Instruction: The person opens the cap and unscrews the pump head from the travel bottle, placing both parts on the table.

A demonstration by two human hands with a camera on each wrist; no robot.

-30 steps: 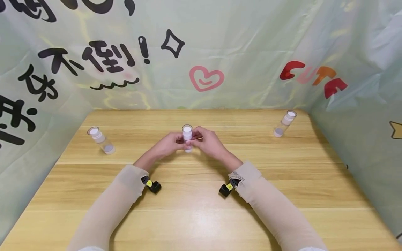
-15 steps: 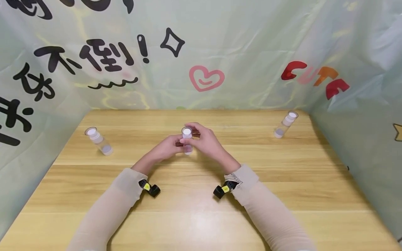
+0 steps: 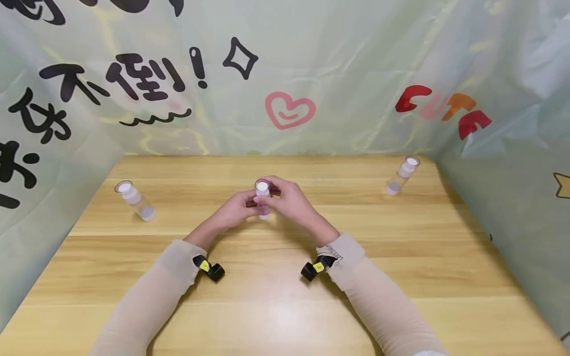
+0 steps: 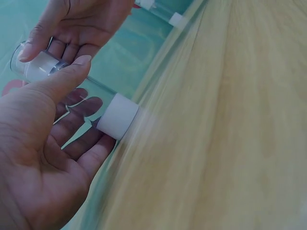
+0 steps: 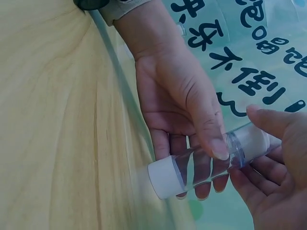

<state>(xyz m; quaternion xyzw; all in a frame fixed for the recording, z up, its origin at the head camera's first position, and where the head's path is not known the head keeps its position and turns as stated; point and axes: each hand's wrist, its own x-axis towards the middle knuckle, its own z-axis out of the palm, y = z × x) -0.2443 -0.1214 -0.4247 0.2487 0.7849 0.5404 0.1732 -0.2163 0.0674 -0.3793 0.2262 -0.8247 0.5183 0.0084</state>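
A small clear bottle with a white base and white upper part (image 3: 262, 188) is between both hands near the middle of the table. The left hand (image 3: 233, 210) grips its clear body, thumb on one side and fingers behind, seen through the plastic in the right wrist view. Higher up, the right hand (image 3: 291, 200) pinches the capped end between thumb and fingers. In the left wrist view the white base (image 4: 117, 117) shows below the left hand (image 4: 48, 143); the right hand (image 4: 91, 24) is at the other end. Whether the base touches the table I cannot tell.
Similar bottles stand on the wooden table (image 3: 249, 316), one at the left (image 3: 138, 201) and one at the back right (image 3: 401, 178). A pale printed curtain (image 3: 347, 74) encloses the back and sides.
The right hand has shifted its fingers further over the bottle's upper end, with its thumb a little higher. The left hand keeps its grip on the body. The head view has shifted slightly.
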